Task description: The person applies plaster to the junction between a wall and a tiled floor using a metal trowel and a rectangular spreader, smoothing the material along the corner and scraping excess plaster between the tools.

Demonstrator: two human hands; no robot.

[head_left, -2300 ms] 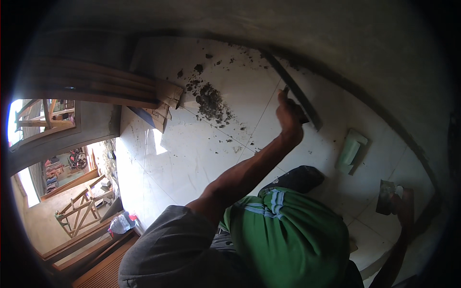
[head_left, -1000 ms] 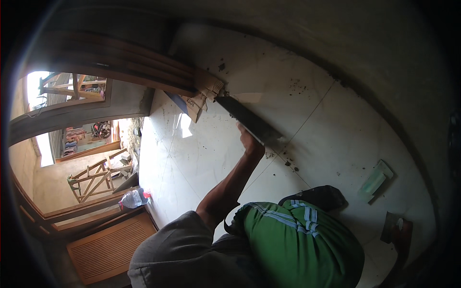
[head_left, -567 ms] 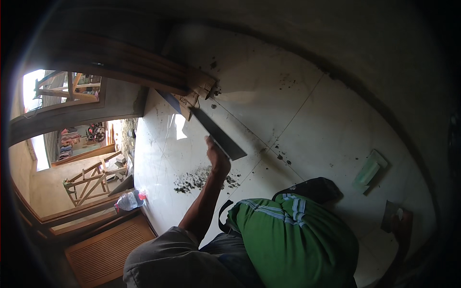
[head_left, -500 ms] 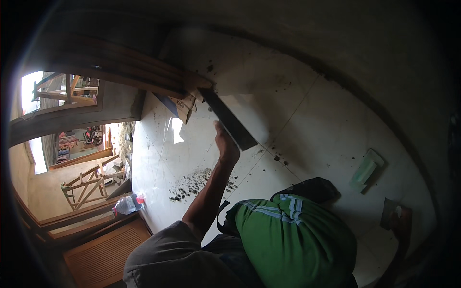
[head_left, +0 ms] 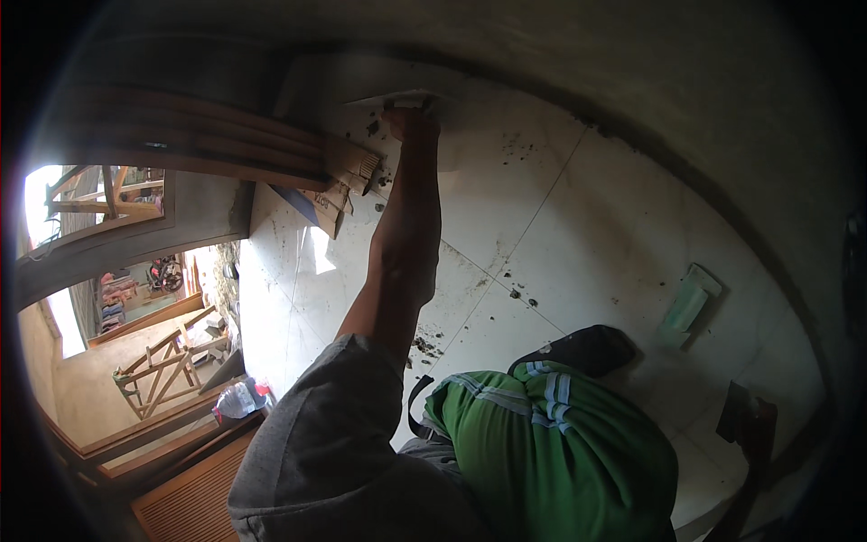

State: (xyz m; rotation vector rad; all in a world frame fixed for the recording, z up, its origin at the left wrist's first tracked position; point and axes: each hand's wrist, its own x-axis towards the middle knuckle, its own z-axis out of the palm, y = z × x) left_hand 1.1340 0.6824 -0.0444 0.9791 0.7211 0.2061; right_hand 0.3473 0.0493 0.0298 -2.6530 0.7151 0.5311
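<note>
The person's left hand (head_left: 411, 122) is stretched far forward, its grip clenched around the handle of a flat trowel (head_left: 397, 98) whose blade rests on the white tiled floor (head_left: 578, 235), right where the floor meets the grey wall (head_left: 632, 81). Relative to the trowel, a torn piece of cardboard (head_left: 330, 203) lies just to its lower left, and dark mortar crumbs (head_left: 519, 294) are scattered well below it, across the tile joints. A pale green packet (head_left: 688, 298) sits far to the trowel's lower right. The right hand cannot be made out, so its grip cannot be told.

Scraping well here probably means keeping the blade low and flat against the tile, pressing evenly, and drawing the debris back from the wall in 1 steady stroke so no crumbs spill past the edges.
</note>
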